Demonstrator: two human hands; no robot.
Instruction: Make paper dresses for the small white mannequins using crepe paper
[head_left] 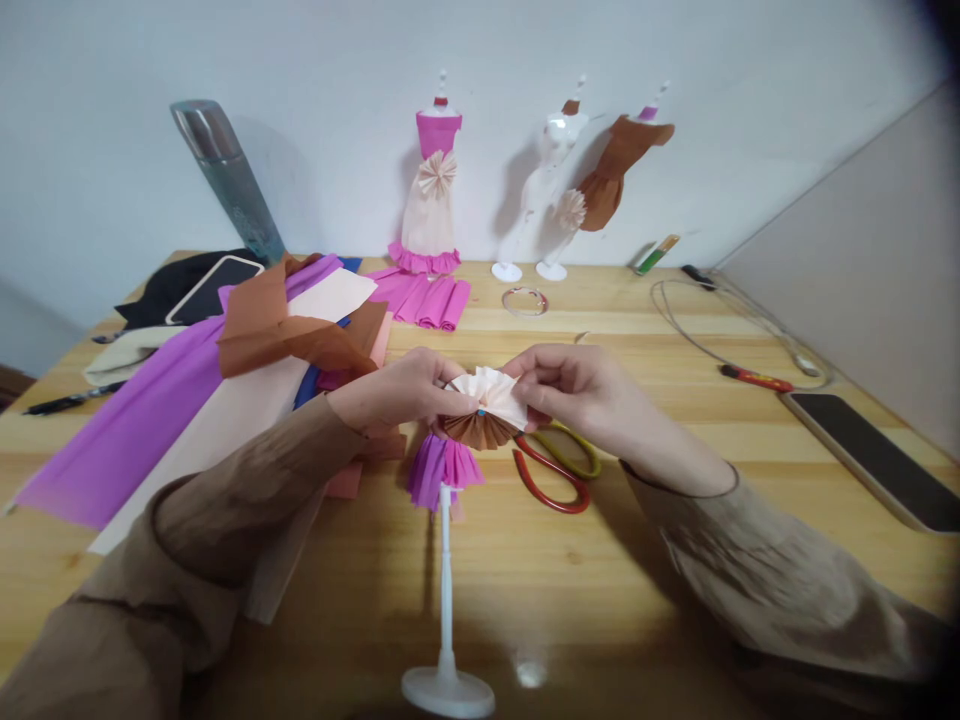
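Between my two hands is a pleated paper rosette [481, 405], cream on its upper part and brown below, with a small blue spot at its centre. My left hand [409, 392] pinches its left side, the thumb lying near the centre. At the right edge, my right hand [566, 388] grips the cream pleats between thumb and fingers. Just below, a small magenta pleated paper skirt [442, 470] shows above a white stand [447, 580] with a round base. Scissors [555, 475] with red and yellow handles lie under my right hand.
Crepe paper sheets [150, 430] pile up on the left. Several dressed mini mannequins [427, 210] stand along the wall. A bottle [232, 180] is at back left; a phone [874, 455] and a cable [675, 320] lie right. A wire ring [525, 301] sits behind my hands.
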